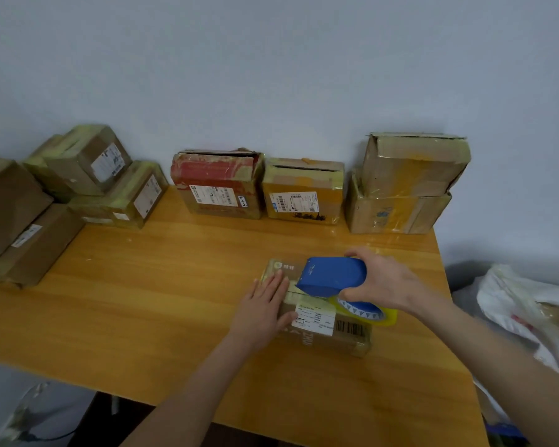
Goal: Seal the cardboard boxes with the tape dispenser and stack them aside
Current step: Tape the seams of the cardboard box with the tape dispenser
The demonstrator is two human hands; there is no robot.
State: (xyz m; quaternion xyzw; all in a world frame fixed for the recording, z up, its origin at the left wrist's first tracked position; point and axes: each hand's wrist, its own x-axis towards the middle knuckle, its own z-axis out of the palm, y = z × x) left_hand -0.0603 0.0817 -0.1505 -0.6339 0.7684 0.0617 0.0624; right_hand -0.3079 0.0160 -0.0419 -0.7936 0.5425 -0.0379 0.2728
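A stack of taped boxes (78, 188) fills the ten o'clock corner of the table (142, 301); cartons (304, 191) that look unsealed wait along the wall from twelve to two o'clock; toward three o'clock the left hand (263, 306) lies flat, fingers straight, pressing on the cardboard box (329, 330) being sealed; the right hand (384, 282) curls around the blue tape dispenser (333, 275), set on the box top. A clean seal likely calls for firm downward pressure and a straight pull along the seam, the flat palm keeping flaps shut and box steady.
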